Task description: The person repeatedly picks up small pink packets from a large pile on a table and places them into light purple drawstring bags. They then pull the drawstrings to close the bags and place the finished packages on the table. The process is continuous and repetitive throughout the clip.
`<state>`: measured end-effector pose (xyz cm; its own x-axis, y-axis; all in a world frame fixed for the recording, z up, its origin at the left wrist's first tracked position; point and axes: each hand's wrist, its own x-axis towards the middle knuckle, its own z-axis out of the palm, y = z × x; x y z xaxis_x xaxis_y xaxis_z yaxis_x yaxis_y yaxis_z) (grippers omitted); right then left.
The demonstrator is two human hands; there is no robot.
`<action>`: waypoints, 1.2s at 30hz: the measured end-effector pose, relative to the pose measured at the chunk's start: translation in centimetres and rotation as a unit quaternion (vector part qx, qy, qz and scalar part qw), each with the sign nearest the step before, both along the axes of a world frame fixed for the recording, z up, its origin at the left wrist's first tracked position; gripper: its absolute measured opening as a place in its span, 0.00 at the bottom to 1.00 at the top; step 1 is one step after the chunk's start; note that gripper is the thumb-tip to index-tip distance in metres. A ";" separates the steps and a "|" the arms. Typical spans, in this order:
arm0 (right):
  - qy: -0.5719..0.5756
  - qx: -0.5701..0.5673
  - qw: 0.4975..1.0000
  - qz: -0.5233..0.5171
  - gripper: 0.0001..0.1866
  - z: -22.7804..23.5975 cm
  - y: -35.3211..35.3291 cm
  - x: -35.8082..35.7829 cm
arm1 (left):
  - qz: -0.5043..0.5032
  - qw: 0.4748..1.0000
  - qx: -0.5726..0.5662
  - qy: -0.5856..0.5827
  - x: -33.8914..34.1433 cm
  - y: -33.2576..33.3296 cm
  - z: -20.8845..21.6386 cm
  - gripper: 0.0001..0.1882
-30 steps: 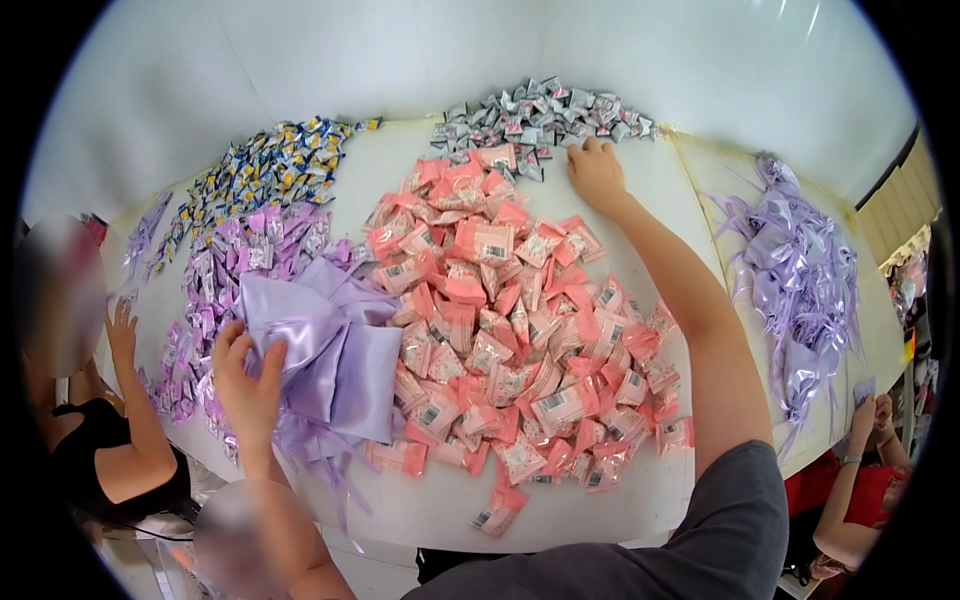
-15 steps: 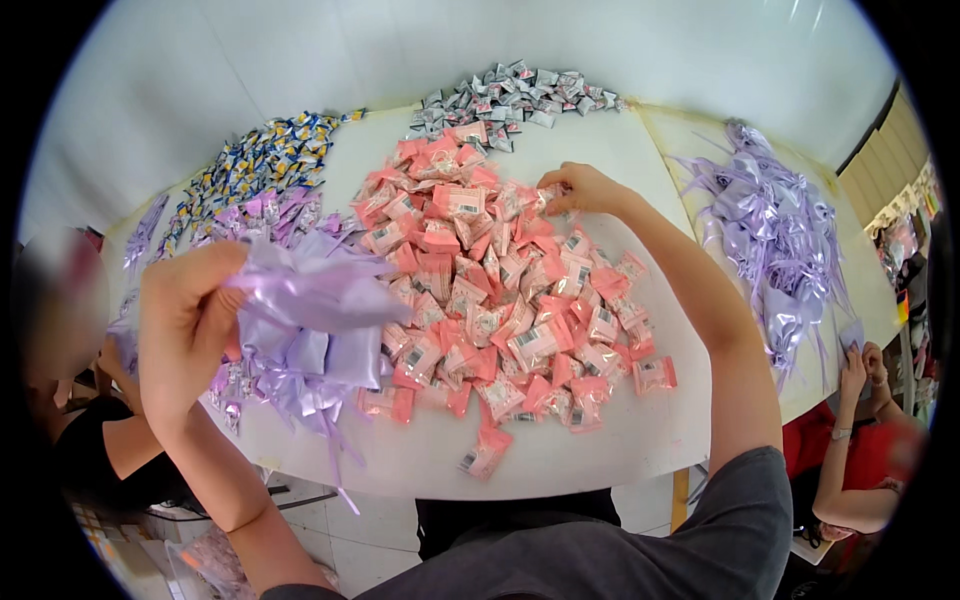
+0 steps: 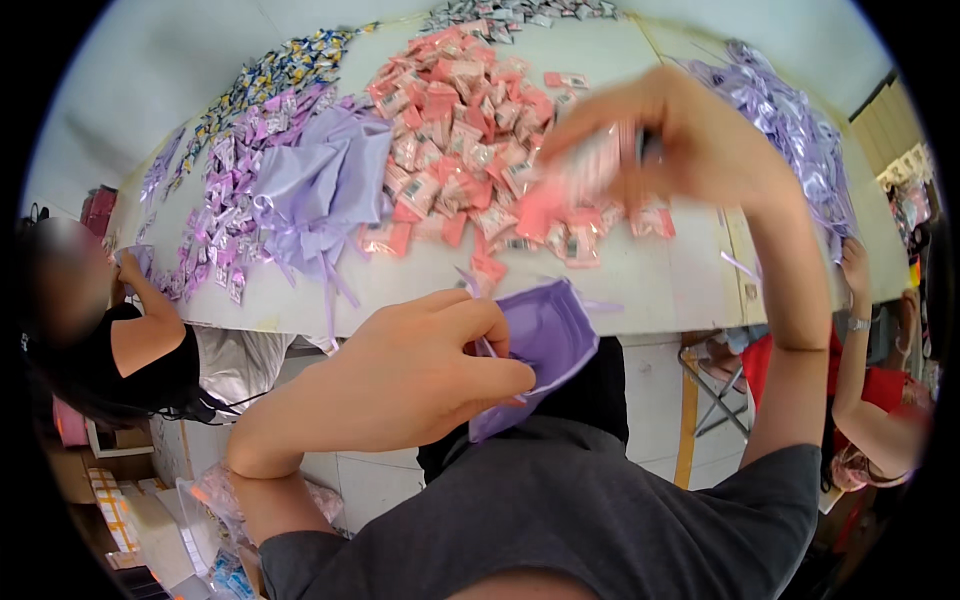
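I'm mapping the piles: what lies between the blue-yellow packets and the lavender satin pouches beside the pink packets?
In the head view, small purple packets lie between the blue-yellow packets and the satin pouches.

The open lilac drawstring pouch point(image 3: 562, 328) is smooth cloth with a satin sheen, as are the flat lilac pouches point(image 3: 325, 178) on the smooth white tabletop point(image 3: 660, 292). The heaped pink pillow-shaped packets point(image 3: 455, 130) are glossy, crinkled plastic; the blurred pink-and-white packet point(image 3: 592, 168) seems likewise. The dark grey short-sleeved shirt point(image 3: 560, 490) is matt cloth.

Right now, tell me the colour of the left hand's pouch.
The pouch is purple; the head view shows it best.
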<state>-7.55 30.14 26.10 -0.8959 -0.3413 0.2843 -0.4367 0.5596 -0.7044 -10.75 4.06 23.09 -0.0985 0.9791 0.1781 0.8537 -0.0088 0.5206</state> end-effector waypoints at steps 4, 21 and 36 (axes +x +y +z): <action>-0.147 0.294 0.943 0.057 0.10 -0.2 -6.3 6.1 | -0.016 0.996 -0.008 0.086 3.2 0.1 -1.4 0.12; -0.646 -0.345 0.636 -0.245 0.11 -20.6 -8.6 11.1 | -0.037 0.978 -0.007 0.206 10.0 -0.6 -18.6 0.06; -0.076 0.019 0.990 -0.116 0.19 -25.3 -8.5 13.0 | -0.050 0.992 0.073 -0.086 4.4 -5.3 -19.4 0.07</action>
